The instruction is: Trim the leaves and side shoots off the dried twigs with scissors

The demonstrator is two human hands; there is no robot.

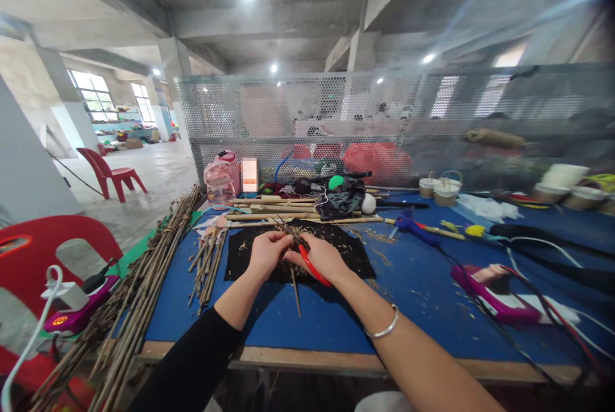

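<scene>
Over a black cloth strewn with shavings, my two hands meet at a thin stick. My left hand pinches the stick, whose lower end points toward me. In my right hand is a pair of red-handled scissors; its dark blades reach up and left beside my left fingertips. Whether the blades touch the stick is hidden by my fingers. Left of the cloth lies a small pile of short cut sticks.
A bundle of long sticks runs along the table's left edge. Bamboo poles, balls of yarn and a pink clear bag lie at the back. A purple power strip with cords sits at right. Red chairs stand left.
</scene>
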